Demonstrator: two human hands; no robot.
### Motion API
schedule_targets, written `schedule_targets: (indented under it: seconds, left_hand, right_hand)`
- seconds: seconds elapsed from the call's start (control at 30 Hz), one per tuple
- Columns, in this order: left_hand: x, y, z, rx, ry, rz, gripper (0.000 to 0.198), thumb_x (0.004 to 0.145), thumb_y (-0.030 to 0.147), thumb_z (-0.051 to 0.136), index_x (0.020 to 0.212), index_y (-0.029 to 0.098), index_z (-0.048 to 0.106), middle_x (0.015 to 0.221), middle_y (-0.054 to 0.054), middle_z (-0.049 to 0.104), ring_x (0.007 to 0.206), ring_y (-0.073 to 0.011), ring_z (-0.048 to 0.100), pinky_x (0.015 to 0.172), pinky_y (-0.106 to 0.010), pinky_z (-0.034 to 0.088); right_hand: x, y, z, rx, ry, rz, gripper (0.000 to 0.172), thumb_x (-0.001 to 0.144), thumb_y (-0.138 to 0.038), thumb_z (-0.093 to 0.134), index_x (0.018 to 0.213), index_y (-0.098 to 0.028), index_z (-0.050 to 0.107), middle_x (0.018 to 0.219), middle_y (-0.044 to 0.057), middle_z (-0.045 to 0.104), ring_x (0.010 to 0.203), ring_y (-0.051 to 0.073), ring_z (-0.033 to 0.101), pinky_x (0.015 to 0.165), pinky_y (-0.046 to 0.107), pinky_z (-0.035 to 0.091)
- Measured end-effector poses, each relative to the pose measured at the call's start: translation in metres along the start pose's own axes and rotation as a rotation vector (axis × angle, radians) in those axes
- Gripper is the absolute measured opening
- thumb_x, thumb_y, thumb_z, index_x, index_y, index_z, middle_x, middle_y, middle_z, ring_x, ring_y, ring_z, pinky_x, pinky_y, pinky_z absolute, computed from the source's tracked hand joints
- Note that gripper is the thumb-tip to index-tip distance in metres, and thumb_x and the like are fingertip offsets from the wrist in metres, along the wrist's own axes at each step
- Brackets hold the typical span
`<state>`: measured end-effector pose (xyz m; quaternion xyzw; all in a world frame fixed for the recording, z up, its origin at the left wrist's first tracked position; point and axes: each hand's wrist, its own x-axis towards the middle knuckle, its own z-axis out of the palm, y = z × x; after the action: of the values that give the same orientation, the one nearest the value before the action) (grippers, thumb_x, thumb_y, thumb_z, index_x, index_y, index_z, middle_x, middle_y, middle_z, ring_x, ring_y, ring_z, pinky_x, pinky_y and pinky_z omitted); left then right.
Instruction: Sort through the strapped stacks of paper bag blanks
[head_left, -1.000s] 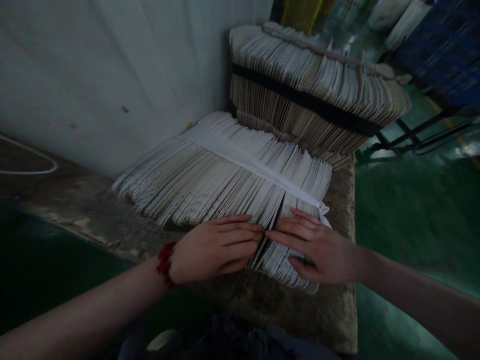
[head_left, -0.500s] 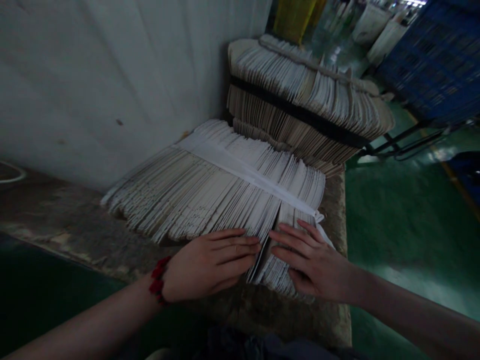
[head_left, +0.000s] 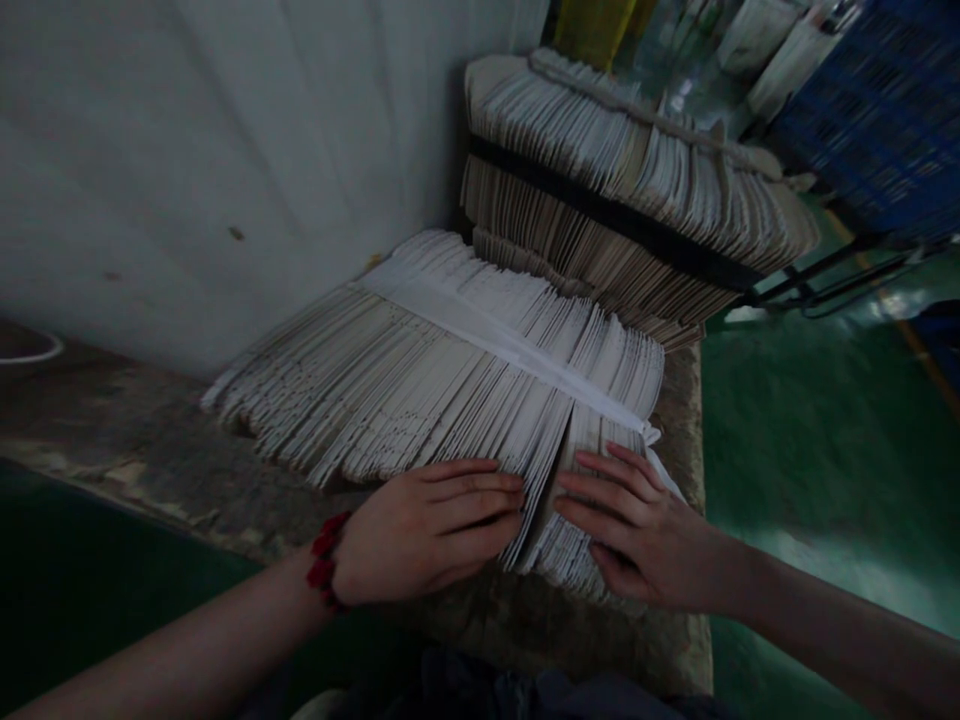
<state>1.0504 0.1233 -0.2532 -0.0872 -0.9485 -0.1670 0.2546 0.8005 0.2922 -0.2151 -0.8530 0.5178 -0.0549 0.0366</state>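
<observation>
A large fanned bundle of white paper sheets (head_left: 442, 370), possibly folded envelopes, lies on a rough concrete ledge (head_left: 157, 440), bound across by a white band (head_left: 510, 345). My left hand (head_left: 427, 530) is pressed against the near edge of the sheets, left of a narrow split in the bundle. My right hand (head_left: 637, 525) lies on the sheets right of that split, thumb low and fingers spread. A red beaded bracelet (head_left: 326, 562) circles my left wrist. The underside of the bundle is hidden.
Behind stands a second paper bundle (head_left: 615, 190), tied with a black strap (head_left: 607, 210). A pale wall (head_left: 225, 150) rises at the left. Beyond the ledge lies a green floor (head_left: 825, 460), with a dark metal rack (head_left: 832, 270) and a blue crate (head_left: 870, 110) at the upper right.
My hands have drawn slightly apart, their fingertips no longer nearly touching. The split in the sheets has shifted with them, and the view has moved a little.
</observation>
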Motion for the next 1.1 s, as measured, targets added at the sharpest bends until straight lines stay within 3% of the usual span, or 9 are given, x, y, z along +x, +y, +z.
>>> schedule_targets:
  seconds: [0.3,0.57,0.83,0.97,1.1]
  left_hand:
    - [0.0,0.0,0.0,0.028,-0.005,-0.006,0.03,0.093,0.021,0.058,0.122,0.024,0.063,0.116,0.0,0.071,0.124,-0.0129,0.058,0.119,-0.031,0.037]
    - [0.001,0.001,-0.001,0.025,-0.001,-0.021,0.035,0.092,0.021,0.059,0.126,0.027,0.061,0.115,0.002,0.07,0.124,-0.012,0.057,0.117,-0.03,0.039]
    - [0.002,-0.001,-0.002,0.043,-0.032,0.009,0.032,0.093,0.022,0.056,0.125,0.024,0.062,0.117,0.001,0.071,0.123,-0.0119,0.058,0.119,-0.029,0.035]
    - [0.0,-0.002,0.0,0.056,-0.043,0.017,0.032,0.095,0.024,0.055,0.126,0.023,0.061,0.121,0.002,0.07,0.124,-0.0117,0.057,0.121,-0.03,0.032]
    - [-0.002,-0.004,-0.001,0.039,-0.057,0.023,0.033,0.095,0.024,0.054,0.128,0.022,0.059,0.122,0.0,0.069,0.126,-0.0125,0.056,0.12,-0.031,0.034]
  right_hand:
    - [0.005,0.001,-0.005,-0.004,-0.082,-0.037,0.05,0.086,-0.022,0.05,0.136,-0.018,0.051,0.158,0.002,0.034,0.149,0.024,0.02,0.124,0.048,0.002]
    - [0.001,0.002,0.0,-0.001,-0.066,-0.039,0.054,0.085,-0.02,0.051,0.139,-0.018,0.048,0.156,0.004,0.039,0.148,0.024,0.023,0.123,0.05,0.006]
    - [0.017,0.002,-0.007,0.126,-0.056,-0.052,0.045,0.082,-0.02,0.051,0.126,-0.02,0.057,0.131,0.008,0.062,0.134,0.025,0.046,0.121,0.053,0.002]
    - [0.032,0.003,-0.011,0.232,-0.084,-0.065,0.045,0.078,-0.023,0.054,0.123,-0.019,0.057,0.123,0.009,0.063,0.122,0.024,0.053,0.12,0.052,0.012]
    - [0.034,-0.003,-0.011,0.248,-0.081,-0.007,0.043,0.085,-0.033,0.056,0.125,-0.018,0.055,0.12,0.009,0.064,0.116,0.023,0.055,0.117,0.048,0.019]
